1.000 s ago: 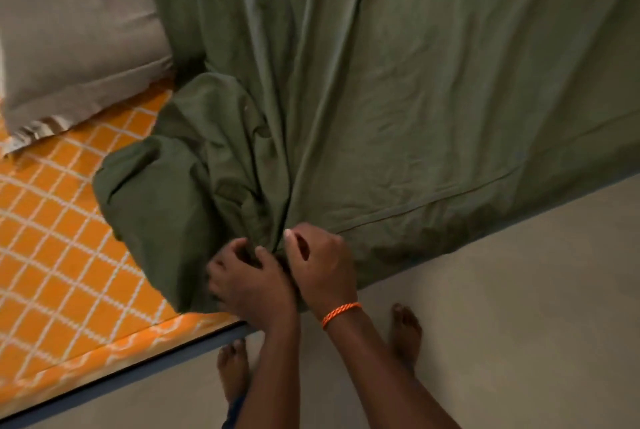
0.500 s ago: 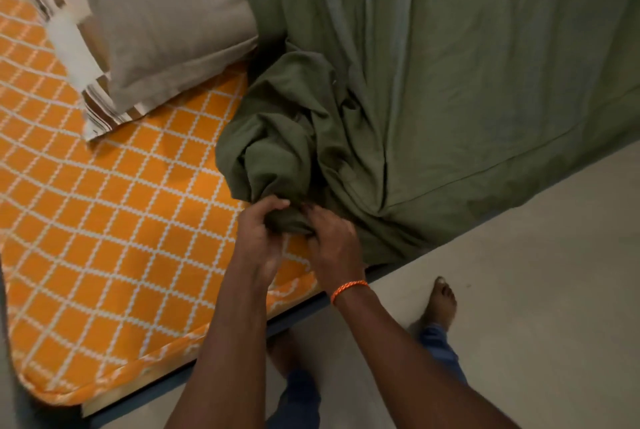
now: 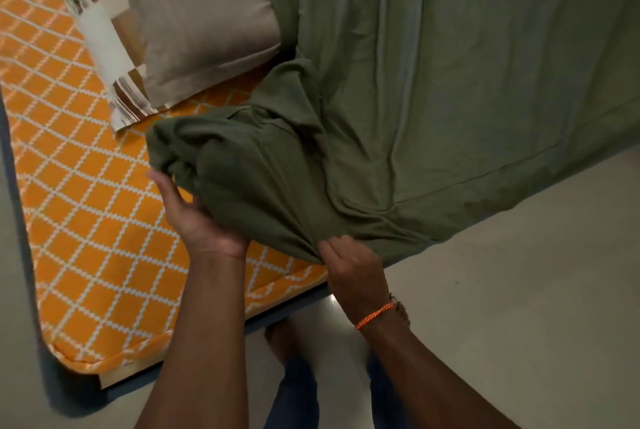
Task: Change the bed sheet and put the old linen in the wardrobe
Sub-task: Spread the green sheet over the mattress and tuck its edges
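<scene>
An olive green sheet (image 3: 467,82) covers the right part of the bed and hangs over its near edge. Its left end is bunched into a loose roll (image 3: 235,165) lying on the bare orange mattress (image 3: 86,207) with a white diamond pattern. My left hand (image 3: 194,217) is under the roll's near side, palm up, with its fingers hidden beneath the cloth. My right hand (image 3: 349,266), with an orange thread at the wrist, pinches the sheet's edge at the mattress side.
A grey-brown pillow (image 3: 204,23) lies at the head of the mattress on a striped brown-and-white pillow (image 3: 104,37). The mattress sits on a low frame with a rounded near corner (image 3: 72,363). Pale floor (image 3: 519,290) runs along the bed. My feet stand by the edge.
The bunched end of the sheet has been drawn further along the bed, baring more orange mattress. My hands have moved apart, the left one going under the roll.
</scene>
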Demonstrator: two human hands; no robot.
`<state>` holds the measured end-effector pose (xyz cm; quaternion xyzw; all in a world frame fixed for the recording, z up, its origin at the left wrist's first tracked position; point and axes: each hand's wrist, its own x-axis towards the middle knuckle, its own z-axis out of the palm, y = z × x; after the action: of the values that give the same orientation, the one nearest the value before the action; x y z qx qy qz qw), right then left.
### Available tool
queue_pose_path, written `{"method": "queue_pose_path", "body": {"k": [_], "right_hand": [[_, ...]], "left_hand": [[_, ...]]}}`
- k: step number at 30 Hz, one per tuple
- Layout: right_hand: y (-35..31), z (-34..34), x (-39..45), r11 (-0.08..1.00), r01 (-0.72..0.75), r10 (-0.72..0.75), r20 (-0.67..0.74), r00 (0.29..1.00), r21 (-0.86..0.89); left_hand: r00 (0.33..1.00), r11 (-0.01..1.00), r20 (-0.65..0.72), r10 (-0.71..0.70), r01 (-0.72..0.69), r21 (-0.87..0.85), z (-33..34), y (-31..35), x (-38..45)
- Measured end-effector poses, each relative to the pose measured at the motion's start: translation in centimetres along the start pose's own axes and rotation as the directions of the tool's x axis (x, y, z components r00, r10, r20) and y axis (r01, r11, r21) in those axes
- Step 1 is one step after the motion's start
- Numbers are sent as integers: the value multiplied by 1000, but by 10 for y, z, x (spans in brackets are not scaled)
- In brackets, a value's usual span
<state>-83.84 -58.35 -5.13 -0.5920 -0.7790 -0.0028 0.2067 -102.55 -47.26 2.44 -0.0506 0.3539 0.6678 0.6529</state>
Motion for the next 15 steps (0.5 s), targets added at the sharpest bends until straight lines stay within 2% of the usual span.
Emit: {"method": "queue_pose_path", "body": {"k": [2, 4, 5, 7, 9, 11, 13, 15], "right_hand": [[1, 2, -12, 999, 5, -8, 113, 994, 32], [3, 3, -18, 995, -38, 6, 331, 944, 89], [1, 3, -16, 993, -68, 13, 484, 875, 97], [-5, -2, -9, 991, -120, 34, 748, 663, 62], [-12, -4, -4, 997, -76, 17, 878, 479, 22], [-19, -1, 3, 1000, -14, -5, 931, 365, 10], [-22, 6, 9, 999, 51, -9, 944, 331, -9], [-25, 14, 8, 998, 33, 38, 919, 393, -55]], "left_hand": [[1000, 1000, -3, 19, -19, -13, 9, 17, 5], [998, 996, 5, 64, -64, -55, 17, 35, 12], [994, 992, 15, 106, -105, -69, 21, 49, 15], [985, 979, 30, 171, -166, -120, 30, 79, 18], [976, 968, 49, 212, -203, -148, 36, 107, 23], [971, 971, 56, 234, -230, -70, 36, 124, 27], [968, 964, 10, 251, -251, 89, 19, 128, 33], [937, 887, -124, 328, -260, 382, -12, 127, 33]]}}
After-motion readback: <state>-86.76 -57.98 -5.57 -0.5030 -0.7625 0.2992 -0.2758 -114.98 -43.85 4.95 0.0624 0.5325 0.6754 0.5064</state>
